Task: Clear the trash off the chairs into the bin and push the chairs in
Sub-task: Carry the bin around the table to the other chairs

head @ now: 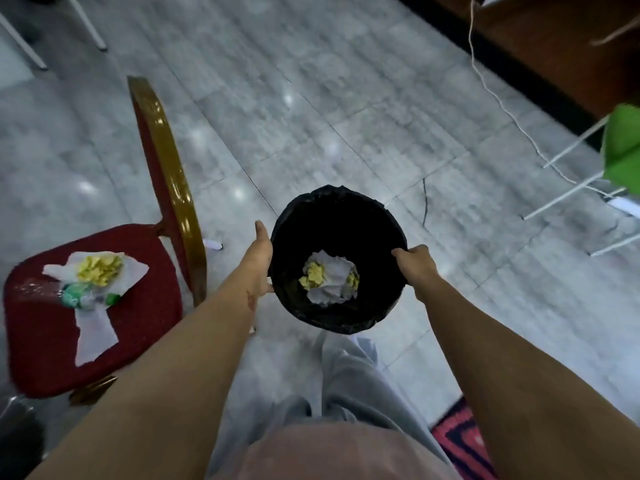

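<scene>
I hold a round bin (341, 216) lined with a black bag in front of me, above the floor. My left hand (260, 259) presses flat against its left side and my right hand (414, 263) grips its right rim. Crumpled white tissue with yellow scraps (329, 277) lies at the bottom of the bin. To the left stands a red-cushioned chair (45, 327) with a gold frame (173, 174). On its seat lie white tissue (93, 334), a heap of yellow scraps (100, 269) and a crushed clear bottle with a green cap (86, 297).
Grey marble floor tiles (311, 116) stretch ahead. A green chair with white legs (620, 147) stands at the right edge, with a thin white cord (498, 98) trailing near it. A dark wooden panel (554, 46) runs along the top right. White chair legs (86, 22) show top left.
</scene>
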